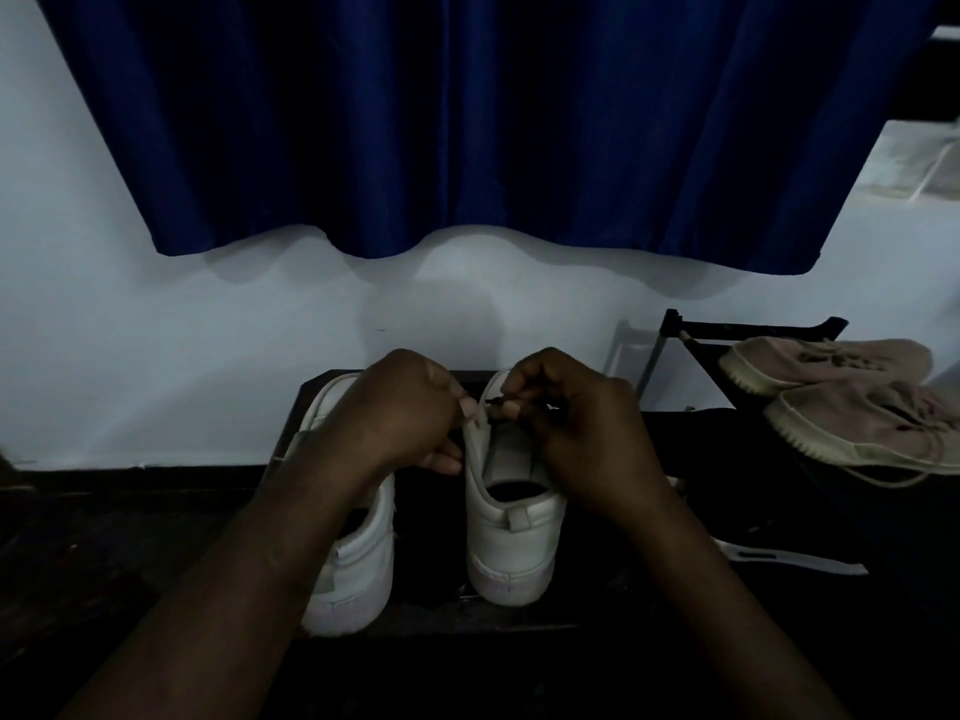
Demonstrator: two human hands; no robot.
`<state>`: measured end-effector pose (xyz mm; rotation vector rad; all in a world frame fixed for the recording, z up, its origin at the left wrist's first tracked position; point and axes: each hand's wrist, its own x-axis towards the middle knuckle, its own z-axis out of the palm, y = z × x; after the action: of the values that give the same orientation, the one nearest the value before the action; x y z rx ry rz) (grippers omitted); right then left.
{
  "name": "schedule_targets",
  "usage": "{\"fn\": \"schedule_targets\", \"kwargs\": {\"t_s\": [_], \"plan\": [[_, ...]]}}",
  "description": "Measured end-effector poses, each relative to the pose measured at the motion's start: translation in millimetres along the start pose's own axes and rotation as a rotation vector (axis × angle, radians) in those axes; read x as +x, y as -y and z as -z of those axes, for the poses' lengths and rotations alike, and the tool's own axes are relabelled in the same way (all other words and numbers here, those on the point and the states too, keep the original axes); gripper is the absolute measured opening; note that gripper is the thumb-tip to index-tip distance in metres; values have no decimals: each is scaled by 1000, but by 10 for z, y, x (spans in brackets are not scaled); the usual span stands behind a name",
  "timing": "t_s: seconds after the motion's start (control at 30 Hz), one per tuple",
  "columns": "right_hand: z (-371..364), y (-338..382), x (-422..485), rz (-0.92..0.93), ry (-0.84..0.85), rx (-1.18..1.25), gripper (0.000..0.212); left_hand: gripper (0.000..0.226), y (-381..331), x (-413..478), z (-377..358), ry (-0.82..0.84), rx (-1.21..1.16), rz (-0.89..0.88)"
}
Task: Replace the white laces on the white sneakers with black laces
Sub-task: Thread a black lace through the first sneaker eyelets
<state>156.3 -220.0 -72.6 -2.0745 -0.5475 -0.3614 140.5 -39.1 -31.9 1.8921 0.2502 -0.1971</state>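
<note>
Head view: your right hand [576, 423] pinches tip of black lace [496, 406] between thumb and forefinger, directly above eyelet edge of right-side sneaker [511, 543]. Your left hand [400, 413] grips same sneaker's left flap, thumb just beside lace tip. Second sneaker [358, 569] just left, under your left wrist.

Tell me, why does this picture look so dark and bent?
Head view: dim light swallows detail in the dark surface beneath the white sneakers; the blue curtain casts shadows on the wall; the wide-angle lens bows the curtain's hem; the black lace tip in the right hand looks blurred.
</note>
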Motion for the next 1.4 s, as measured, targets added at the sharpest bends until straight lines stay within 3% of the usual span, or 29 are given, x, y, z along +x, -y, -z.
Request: {"fn": "schedule_targets", "kwargs": {"t_s": [0.13,0.4,0.67,1.13,1.27,1.4], "plan": [[-8,8,22,79,31,-194,20,13,12,18,-2,8,12,-1],[20,16,0,48,51,-84,25,13,27,24,-3,2,-4,-12],[-23,16,29,113,-25,-253,18,14,26,17,-2,9,-1,-20],[-61,37,-5,85,0,-82,30,12,3,-48,60,78,-69,-7],[-29,5,8,43,17,-63,29,8,39,-74,90,89,34,-78],[-16,-30,10,27,35,-78,28,17,71,-87,50,-31,398,-251]]}}
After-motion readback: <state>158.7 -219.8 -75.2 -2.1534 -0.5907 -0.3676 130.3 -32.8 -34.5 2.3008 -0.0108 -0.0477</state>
